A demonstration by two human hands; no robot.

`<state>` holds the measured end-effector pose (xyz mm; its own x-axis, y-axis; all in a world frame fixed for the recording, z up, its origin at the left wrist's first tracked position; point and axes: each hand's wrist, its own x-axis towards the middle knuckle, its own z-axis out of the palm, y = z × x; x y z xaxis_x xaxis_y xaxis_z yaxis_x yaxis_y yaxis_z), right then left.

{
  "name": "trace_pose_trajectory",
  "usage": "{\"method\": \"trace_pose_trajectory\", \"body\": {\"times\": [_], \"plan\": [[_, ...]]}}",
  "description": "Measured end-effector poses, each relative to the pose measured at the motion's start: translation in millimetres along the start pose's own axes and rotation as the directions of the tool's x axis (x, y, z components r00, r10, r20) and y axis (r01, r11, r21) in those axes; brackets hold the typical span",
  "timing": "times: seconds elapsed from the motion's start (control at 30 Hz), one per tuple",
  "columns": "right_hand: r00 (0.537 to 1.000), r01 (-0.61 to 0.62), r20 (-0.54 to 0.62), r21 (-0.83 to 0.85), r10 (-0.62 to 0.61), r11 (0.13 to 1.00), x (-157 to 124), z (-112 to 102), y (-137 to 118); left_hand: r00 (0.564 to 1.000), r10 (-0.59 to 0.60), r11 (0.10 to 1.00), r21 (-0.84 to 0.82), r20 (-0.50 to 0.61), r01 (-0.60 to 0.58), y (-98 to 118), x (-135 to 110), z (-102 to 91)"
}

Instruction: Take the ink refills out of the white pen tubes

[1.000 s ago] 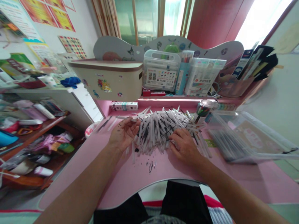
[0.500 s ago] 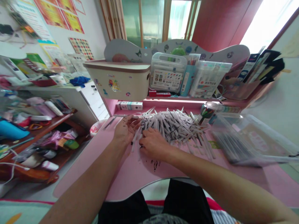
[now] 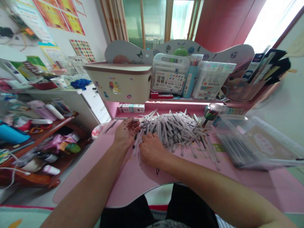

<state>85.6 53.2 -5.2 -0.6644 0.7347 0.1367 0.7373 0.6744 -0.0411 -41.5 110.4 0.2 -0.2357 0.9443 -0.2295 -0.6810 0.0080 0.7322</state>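
A heap of slim whitish pens [image 3: 178, 128], some with dark parts, lies across the middle of the pink desk [image 3: 95, 171]. At the heap's left edge, my left hand [image 3: 125, 131] rests palm up, its fingers loosely curled and apart. No pen shows clearly inside it. Close beside it, my right hand [image 3: 153, 150] is back up with its fingers bent down and closed among the pens at the near left of the heap. Its fingertips are hidden, so what they grip cannot be made out. A small dark bit [image 3: 157, 172] lies on the desk below my right hand.
Right of the heap stand a drink can [image 3: 212, 112] and a clear plastic box [image 3: 258, 158] containing many thin sticks. A shelf behind carries a beige bin [image 3: 123, 84], marker cases [image 3: 169, 74] and a pen holder [image 3: 244, 90]. A cluttered wooden rack [image 3: 47, 126] is at left.
My right hand has shifted slightly left and down, covering some dark bits on the desk. My left hand's fingers have curled a little more. The view has moved slightly.
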Motion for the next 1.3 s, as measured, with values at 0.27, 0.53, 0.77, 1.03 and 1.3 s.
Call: {"method": "trace_pose_trajectory", "body": {"times": [0.27,0.53,0.77,1.03,1.3], "plan": [[0.995,0.070,-0.069,0.024,-0.068,0.997,1.8,10.3,2.3,1.000,-0.012,1.000,0.025,0.026,0.012,-2.6,-3.6,1.5],[0.946,0.090,-0.312,0.526,0.093,0.846,-3.8,-11.4,36.5,0.996,-0.036,0.998,0.052,0.081,0.032,-7.2,-9.0,2.3],[0.841,0.075,-0.157,0.981,0.518,0.176,-39.2,-27.4,75.0,0.953,-0.187,0.982,0.085,0.238,0.171,-22.5,-25.3,7.6],[0.769,0.090,-0.129,0.991,0.626,0.094,-47.8,-6.5,75.1,0.917,-0.272,0.961,0.135,0.291,0.242,-36.8,-37.5,10.5],[0.766,0.129,-0.113,0.991,0.633,0.020,-41.6,1.9,67.0,0.914,-0.272,0.960,0.150,0.302,0.236,-37.2,-42.5,12.9]]}}
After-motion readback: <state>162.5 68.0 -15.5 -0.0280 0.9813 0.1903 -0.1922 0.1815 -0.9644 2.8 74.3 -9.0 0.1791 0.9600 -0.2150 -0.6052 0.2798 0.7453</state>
